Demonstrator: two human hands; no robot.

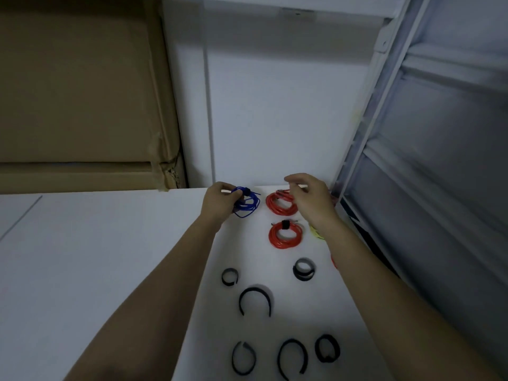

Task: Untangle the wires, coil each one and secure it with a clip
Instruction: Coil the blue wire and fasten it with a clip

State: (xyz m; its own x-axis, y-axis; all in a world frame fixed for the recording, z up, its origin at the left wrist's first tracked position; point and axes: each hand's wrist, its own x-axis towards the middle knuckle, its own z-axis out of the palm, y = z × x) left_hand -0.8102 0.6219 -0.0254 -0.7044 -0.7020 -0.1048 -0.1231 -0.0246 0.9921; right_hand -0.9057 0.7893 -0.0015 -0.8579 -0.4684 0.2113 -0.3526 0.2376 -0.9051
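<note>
My left hand: fingers grasping the blue wire coil with a black clip, far edge of the white bench. Right hand: fingers loosely curled, holding nothing, over the far red wire coil. Second clipped red coil just nearer.

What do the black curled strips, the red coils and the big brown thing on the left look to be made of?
Black strips: likely hook-and-loop fabric; matte, holding a curl. Red coils: probably plastic-insulated wire; smooth, slightly glossy. Brown box: cardboard; matte, taped, torn corner.
</note>
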